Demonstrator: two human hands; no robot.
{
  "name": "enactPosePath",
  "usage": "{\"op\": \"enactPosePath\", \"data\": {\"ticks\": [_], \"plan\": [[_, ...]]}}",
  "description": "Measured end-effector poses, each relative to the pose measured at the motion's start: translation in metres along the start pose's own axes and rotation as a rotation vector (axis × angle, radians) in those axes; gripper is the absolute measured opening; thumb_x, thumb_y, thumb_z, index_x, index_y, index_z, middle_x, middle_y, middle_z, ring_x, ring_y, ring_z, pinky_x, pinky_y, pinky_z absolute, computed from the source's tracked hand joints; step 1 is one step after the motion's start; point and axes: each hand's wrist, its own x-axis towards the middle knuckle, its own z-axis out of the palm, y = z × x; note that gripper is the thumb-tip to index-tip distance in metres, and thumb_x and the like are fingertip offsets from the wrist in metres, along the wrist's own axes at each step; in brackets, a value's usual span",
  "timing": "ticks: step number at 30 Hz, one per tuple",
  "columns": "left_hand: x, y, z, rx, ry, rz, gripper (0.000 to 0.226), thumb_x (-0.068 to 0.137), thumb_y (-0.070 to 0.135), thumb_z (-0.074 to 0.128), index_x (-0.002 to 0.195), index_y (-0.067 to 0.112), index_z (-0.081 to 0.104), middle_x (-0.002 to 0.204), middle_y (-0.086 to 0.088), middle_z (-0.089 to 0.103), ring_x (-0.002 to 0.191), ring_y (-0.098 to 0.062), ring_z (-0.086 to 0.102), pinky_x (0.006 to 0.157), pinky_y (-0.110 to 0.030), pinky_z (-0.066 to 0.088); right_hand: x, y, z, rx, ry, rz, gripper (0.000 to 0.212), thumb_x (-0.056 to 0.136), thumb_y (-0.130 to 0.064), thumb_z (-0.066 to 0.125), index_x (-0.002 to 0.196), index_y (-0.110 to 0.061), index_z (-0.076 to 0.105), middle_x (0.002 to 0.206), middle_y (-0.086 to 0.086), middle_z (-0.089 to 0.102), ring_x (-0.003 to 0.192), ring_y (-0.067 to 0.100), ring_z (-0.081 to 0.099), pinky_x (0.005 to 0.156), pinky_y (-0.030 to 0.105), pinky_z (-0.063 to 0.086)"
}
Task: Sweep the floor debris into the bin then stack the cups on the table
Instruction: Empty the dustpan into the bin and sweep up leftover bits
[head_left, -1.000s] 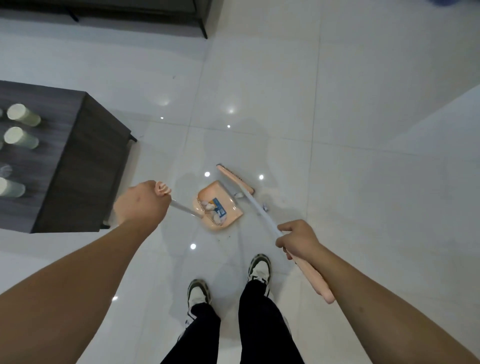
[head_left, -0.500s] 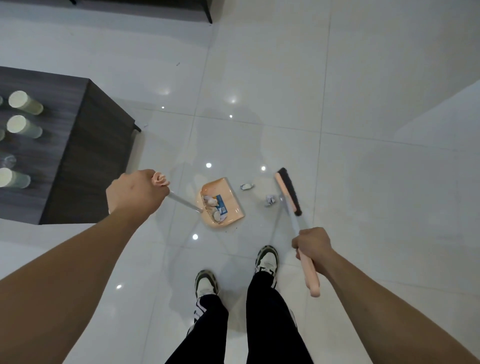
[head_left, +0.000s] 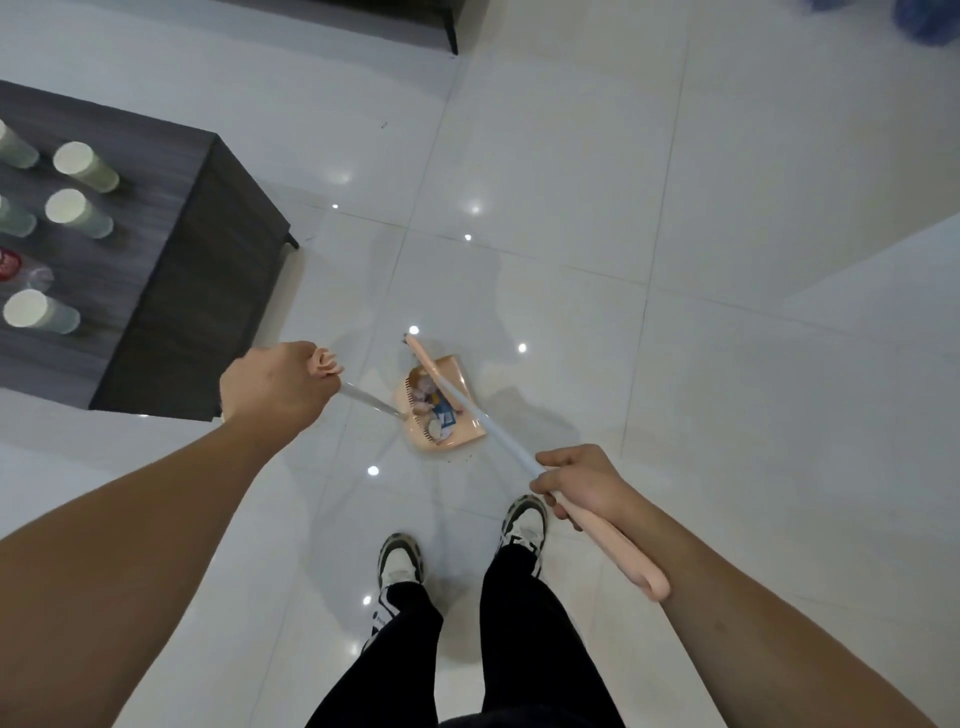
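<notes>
A peach dustpan (head_left: 470, 426) lies on the white tiled floor, with crumpled paper and wrappers (head_left: 434, 408) inside it. My left hand (head_left: 275, 384) grips the top of its long handle. My right hand (head_left: 576, 486) holds the peach broom (head_left: 467, 402) by its pole, the broom head lying across the pan's far side. Several pale green cups (head_left: 83, 165) stand apart on the dark table (head_left: 208, 291) at the left.
My two feet in white and black shoes (head_left: 400, 564) stand just behind the dustpan. A dark furniture leg (head_left: 452, 31) shows at the top. Something blue (head_left: 924, 21) sits in the top right corner. A clear cup with a red mark (head_left: 15, 267) stands among the cups.
The broom head swung left from the floor beside the pan to lie over it. The two scraps that lay right of the pan are gone from the floor.
</notes>
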Motion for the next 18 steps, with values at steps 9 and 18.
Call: {"op": "enactPosePath", "data": {"ticks": [9, 18], "plan": [[-0.044, -0.094, -0.007, -0.109, 0.057, -0.186, 0.03, 0.076, 0.048, 0.054, 0.058, 0.024, 0.052, 0.052, 0.004, 0.053, 0.049, -0.017, 0.048, 0.051, -0.023, 0.037, -0.001, 0.009, 0.014, 0.015, 0.195, 0.008, 0.03, 0.078, 0.009, 0.071, 0.101, -0.009, 0.062, 0.069, 0.016, 0.058, 0.033, 0.019, 0.049, 0.034, 0.018, 0.038], [-0.085, -0.176, 0.017, 0.003, 0.022, -0.086, 0.03, 0.076, 0.052, 0.055, 0.06, 0.026, 0.053, 0.051, 0.007, 0.05, 0.05, -0.017, 0.047, 0.05, -0.023, 0.036, -0.007, 0.065, 0.106, 0.165, 0.175, 0.089, 0.022, 0.073, 0.014, 0.064, 0.07, -0.004, 0.051, 0.06, 0.014, 0.046, 0.037, 0.021, 0.046, 0.041, 0.026, 0.04]]}}
